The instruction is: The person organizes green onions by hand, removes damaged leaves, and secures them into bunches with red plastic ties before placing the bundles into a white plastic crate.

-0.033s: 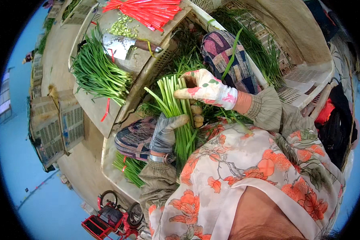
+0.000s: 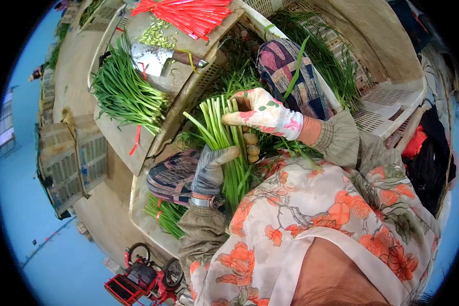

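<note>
A loose bunch of green chives (image 2: 235, 178) stands upright in front of my body, its pale cut ends uppermost. My left hand (image 2: 214, 164), in a grey glove, is closed round the middle of the stalks, thumb across the front and fingertips showing on the far side. Up at the pale ends, my right hand (image 2: 262, 113) wears a white flowered glove. Its thumb and fingers are closed on the right edge of the bunch, and the stalks partly hide them. More loose chives (image 2: 229, 84) lie between my knees.
A chive bunch tied with red (image 2: 130, 92) rests on the board at the left, touching a cleaver (image 2: 155, 57). Behind are pale stem trimmings (image 2: 158, 33) and red tie strips (image 2: 188, 15). Another tied bunch (image 2: 166, 215) lies beside my left knee. A white crate (image 2: 387, 97) at the right holds chives.
</note>
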Tool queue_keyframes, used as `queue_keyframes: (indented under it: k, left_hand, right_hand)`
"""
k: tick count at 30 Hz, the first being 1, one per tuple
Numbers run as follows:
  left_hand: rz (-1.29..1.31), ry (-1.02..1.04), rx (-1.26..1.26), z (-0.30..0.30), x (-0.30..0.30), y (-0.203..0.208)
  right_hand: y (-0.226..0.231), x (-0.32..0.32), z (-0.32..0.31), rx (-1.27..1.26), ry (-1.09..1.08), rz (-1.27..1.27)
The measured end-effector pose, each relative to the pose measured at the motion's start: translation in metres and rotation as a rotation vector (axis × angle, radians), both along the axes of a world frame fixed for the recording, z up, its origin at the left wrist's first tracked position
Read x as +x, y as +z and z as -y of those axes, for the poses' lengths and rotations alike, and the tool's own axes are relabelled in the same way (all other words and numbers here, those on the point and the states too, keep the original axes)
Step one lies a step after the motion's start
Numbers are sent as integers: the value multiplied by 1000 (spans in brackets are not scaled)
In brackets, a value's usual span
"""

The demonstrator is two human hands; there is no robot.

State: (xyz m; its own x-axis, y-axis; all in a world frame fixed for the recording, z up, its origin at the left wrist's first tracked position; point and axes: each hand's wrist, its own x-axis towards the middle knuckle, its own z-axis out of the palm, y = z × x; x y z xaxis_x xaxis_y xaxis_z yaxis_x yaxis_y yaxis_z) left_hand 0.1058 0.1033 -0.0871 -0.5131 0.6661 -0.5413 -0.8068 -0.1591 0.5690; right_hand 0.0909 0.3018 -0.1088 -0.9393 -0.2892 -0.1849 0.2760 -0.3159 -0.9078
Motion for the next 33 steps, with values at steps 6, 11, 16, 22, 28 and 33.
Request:
queue_keyframes:
  k: [6,11,16,22,28,33]
  left_hand:
    - [-72,-3,-24,-8,-2,9]
    - [-122,37,-48,-20,3,13]
    - [-196,15,-33,-14,2,9]
    - [-153,-43,-11,-17,2,1]
    - [-142,-60,-43,-14,-7,3]
    - [-270,-226,-195,-22,-3,24]
  right_hand:
    - [4,0,10,-109,-219,49]
    - [7,-3,14,-48,-223,69]
    - [-3,-15,13,-123,-265,99]
    - [31,-22,-12,751,165,-651]
    - [3,-31,-35,-237,-167,-253]
    - [19,5,5,-62,234,244]
